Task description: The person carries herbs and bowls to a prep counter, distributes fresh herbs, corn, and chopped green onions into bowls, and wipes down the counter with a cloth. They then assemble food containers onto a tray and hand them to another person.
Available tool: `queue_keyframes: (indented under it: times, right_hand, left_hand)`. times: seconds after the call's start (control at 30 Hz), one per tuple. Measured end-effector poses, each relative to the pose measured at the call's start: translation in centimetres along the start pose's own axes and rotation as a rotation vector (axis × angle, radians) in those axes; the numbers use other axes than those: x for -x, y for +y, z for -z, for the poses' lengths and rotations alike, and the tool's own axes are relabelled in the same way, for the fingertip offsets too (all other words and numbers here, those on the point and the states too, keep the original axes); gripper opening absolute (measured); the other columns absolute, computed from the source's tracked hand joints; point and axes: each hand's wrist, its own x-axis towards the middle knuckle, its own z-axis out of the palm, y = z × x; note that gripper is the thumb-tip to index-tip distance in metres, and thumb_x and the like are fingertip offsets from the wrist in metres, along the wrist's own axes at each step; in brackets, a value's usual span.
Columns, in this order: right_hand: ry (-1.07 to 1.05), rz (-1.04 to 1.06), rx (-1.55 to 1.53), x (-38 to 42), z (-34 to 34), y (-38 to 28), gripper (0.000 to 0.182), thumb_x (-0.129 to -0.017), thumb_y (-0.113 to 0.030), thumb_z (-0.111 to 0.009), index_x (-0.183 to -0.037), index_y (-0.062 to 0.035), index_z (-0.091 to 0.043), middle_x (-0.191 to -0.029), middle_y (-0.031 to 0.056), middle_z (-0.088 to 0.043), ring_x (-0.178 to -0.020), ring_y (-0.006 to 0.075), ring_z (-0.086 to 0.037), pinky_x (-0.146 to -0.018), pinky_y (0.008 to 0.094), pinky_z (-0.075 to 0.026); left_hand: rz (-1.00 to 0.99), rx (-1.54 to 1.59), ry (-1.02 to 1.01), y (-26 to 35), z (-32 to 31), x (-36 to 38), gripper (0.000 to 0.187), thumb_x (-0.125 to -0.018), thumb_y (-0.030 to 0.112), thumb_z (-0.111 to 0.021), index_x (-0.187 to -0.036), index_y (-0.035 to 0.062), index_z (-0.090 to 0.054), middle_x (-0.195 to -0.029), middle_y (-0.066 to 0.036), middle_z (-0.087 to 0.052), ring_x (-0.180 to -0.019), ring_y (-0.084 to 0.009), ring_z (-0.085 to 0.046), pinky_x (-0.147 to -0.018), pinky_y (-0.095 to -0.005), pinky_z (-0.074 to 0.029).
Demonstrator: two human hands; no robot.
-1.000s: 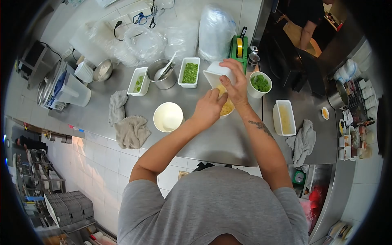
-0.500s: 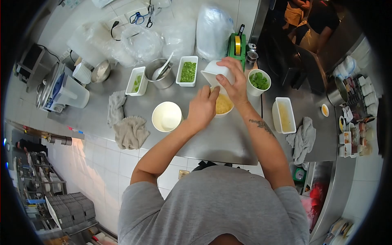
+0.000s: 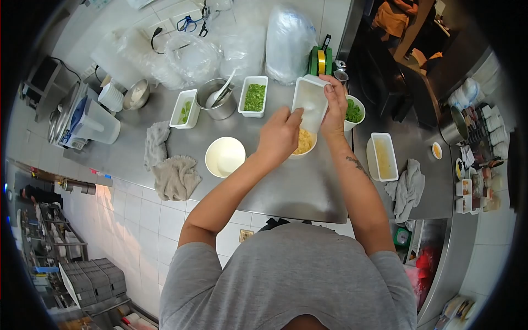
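Note:
My right hand [image 3: 334, 107] grips a white rectangular container [image 3: 312, 102] by its right side. The container is tilted, its inside facing me, over a round white bowl [image 3: 303, 152] that holds yellowish minced food [image 3: 304, 141]. My left hand [image 3: 279, 133] is at the container's left lower edge, fingers curled with the tips toward its inside; whether they hold anything is hidden. Left of this bowl stands an empty round white bowl [image 3: 225, 157]. Just beyond my right hand, a white tub of green leaves [image 3: 353, 111] is partly covered.
Along the back stand a tray of chopped greens [image 3: 254, 97], a steel pot with utensils [image 3: 219, 104] and a narrow tray [image 3: 185, 109]. Grey cloths [image 3: 177, 177] lie at the front left. A white container [image 3: 382, 157] sits on the right. Another person [image 3: 391, 19] is in the background.
The container has turned from its underside showing to its inside showing, and moved slightly right with my right hand. My left hand has moved slightly right, up to the container. More food shows in the bowl.

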Motion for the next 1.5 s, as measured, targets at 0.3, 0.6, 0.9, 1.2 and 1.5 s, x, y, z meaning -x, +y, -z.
queue_keyframes:
  times: [0.3,0.6,0.9,1.2,1.5]
  right_hand:
    - [0.07,-0.124,-0.271,-1.0,0.2,0.4,0.031,-0.094,-0.03,-0.052,-0.114,-0.0055,-0.054,-0.102,0.0041,-0.054,-0.095,0.0131,-0.051,-0.087,0.0258,-0.041]
    - [0.083,-0.114,-0.283,-0.7,-0.4,0.8,0.029,-0.096,-0.031,-0.048,-0.111,-0.0072,-0.054,-0.102,0.005,-0.055,-0.097,0.0139,-0.053,-0.086,0.0279,-0.043]
    - [0.089,-0.117,-0.248,-0.5,-0.8,0.3,0.03,-0.098,-0.033,-0.046,-0.113,-0.0072,-0.052,-0.104,0.005,-0.055,-0.097,0.0138,-0.053,-0.087,0.0278,-0.043]
    - [0.128,-0.135,-0.191,-0.6,-1.0,0.1,0.031,-0.096,-0.032,-0.053,-0.111,-0.0055,-0.055,-0.101,0.0024,-0.054,-0.094,0.0097,-0.051,-0.083,0.0245,-0.042]
    - [0.125,-0.153,-0.156,-0.4,-1.0,-0.9,0.029,-0.094,-0.028,-0.056,-0.11,-0.0041,-0.055,-0.1,0.0022,-0.055,-0.093,0.0085,-0.051,-0.082,0.0224,-0.041]
  left_hand:
    - [-0.026,-0.2,-0.161,0.0,-2.5,-0.6,0.036,-0.072,0.0,-0.059,-0.108,0.0029,-0.061,-0.082,-0.011,-0.052,-0.073,-0.029,-0.058,-0.059,-0.0394,-0.048]
    - [-0.075,-0.17,-0.069,0.2,-4.0,-2.6,0.034,-0.07,0.001,-0.061,-0.104,0.0023,-0.061,-0.084,-0.012,-0.054,-0.072,-0.0285,-0.059,-0.056,-0.0394,-0.049]
    - [-0.111,-0.255,0.058,0.1,-3.0,-3.2,0.043,-0.069,0.002,-0.061,-0.111,0.0024,-0.061,-0.085,-0.011,-0.052,-0.074,-0.028,-0.057,-0.058,-0.0385,-0.05]
    - [-0.151,-0.252,0.146,-0.2,-2.1,-4.3,0.05,-0.069,0.003,-0.059,-0.12,0.0012,-0.057,-0.087,-0.012,-0.048,-0.075,-0.0281,-0.053,-0.057,-0.0384,-0.045]
    - [-0.088,-0.343,-0.052,0.3,-2.8,-1.2,0.045,-0.069,0.004,-0.059,-0.114,0.0001,-0.058,-0.088,-0.012,-0.049,-0.078,-0.0263,-0.054,-0.059,-0.0358,-0.048]
